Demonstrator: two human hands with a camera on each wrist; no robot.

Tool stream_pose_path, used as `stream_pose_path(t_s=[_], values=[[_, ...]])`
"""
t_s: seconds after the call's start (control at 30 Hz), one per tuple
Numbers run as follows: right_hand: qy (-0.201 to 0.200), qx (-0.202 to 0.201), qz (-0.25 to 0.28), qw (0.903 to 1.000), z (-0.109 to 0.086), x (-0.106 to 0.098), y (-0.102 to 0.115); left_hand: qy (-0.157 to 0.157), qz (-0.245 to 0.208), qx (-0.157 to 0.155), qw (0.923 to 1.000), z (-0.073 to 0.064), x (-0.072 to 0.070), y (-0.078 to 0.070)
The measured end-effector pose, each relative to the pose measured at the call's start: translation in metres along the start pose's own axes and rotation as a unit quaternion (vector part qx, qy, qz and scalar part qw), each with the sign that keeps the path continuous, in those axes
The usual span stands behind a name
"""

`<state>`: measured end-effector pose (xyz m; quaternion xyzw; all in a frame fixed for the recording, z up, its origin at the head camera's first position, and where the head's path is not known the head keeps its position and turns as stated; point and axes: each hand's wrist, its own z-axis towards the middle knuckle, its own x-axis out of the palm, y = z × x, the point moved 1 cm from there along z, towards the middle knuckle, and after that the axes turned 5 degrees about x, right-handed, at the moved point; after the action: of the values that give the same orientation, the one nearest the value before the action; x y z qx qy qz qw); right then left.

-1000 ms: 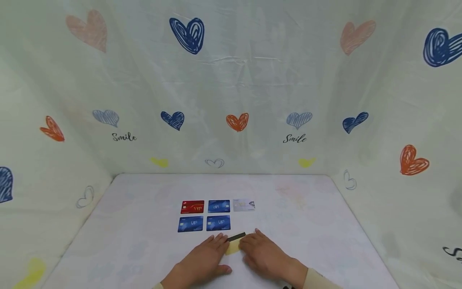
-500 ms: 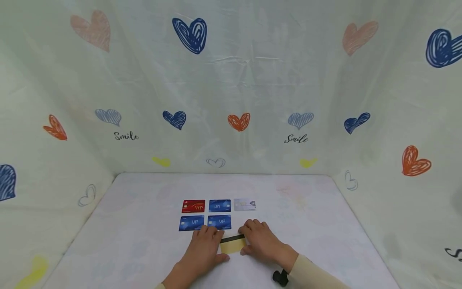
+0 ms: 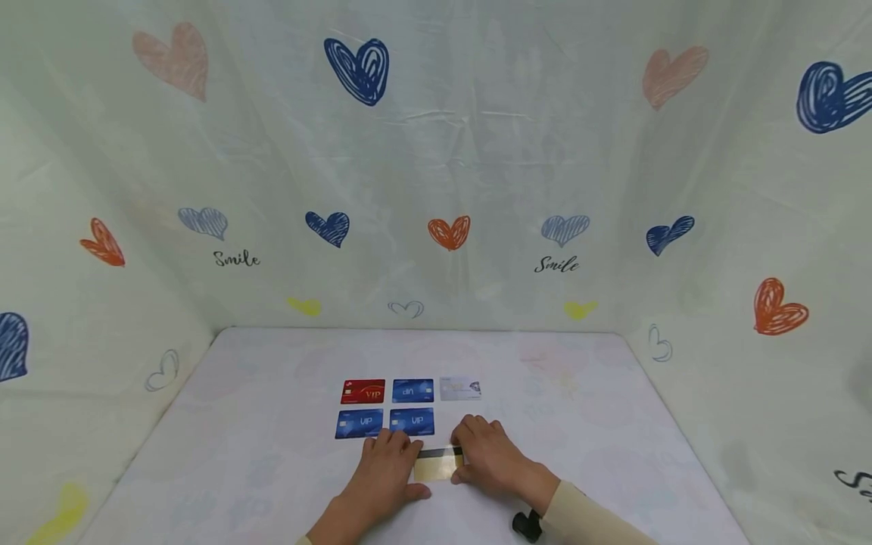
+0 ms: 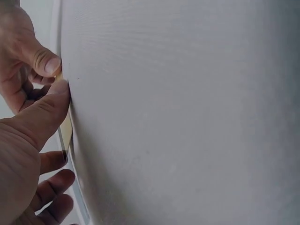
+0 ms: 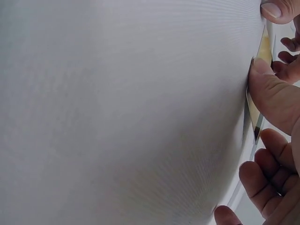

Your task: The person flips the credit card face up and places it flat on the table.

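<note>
A gold card (image 3: 436,466) with a dark stripe along its far edge lies between my two hands on the white table (image 3: 559,409). My right hand (image 3: 493,458) pinches its right short side, with the thumb (image 5: 272,91) at the near corner and the index finger close to the striped end. At the left side, my left hand (image 3: 381,469) has its fingers reaching forward by the striped corner and its thumb stretched out near the closest corner. In the left wrist view, the card (image 4: 67,133) appears nearly edge-on, partly covered by the left thumb.
Beyond the hands lie a red VIP card (image 3: 362,391), a blue card (image 3: 412,390) and a pale silver card (image 3: 460,388) in a row. Two blue VIP cards (image 3: 359,423) sit nearer, just ahead of my left fingers. A small black object (image 3: 527,524) shows by the right sleeve.
The slanted gold card has turned nearly square to the rows, and more of it shows. My left hand has shifted left; the right fingers have moved forward and round its right side.
</note>
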<state>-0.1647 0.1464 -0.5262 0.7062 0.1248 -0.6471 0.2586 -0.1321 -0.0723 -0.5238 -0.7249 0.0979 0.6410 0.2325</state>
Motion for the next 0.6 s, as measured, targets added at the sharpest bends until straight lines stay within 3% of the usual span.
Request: stream_pose_path(t_s=[0.4, 0.6], values=[[0.019, 0.003, -0.007, 0.9998, -0.001, -0.001, 0.001, -0.015, -0.013, -0.002, 0.9998, 0.002, -0.004, 0.001], [0.008, 0.001, -0.016, 0.9998, -0.003, -0.003, -0.001, -0.027, -0.017, 0.002, 0.9995, 0.001, -0.013, 0.001]])
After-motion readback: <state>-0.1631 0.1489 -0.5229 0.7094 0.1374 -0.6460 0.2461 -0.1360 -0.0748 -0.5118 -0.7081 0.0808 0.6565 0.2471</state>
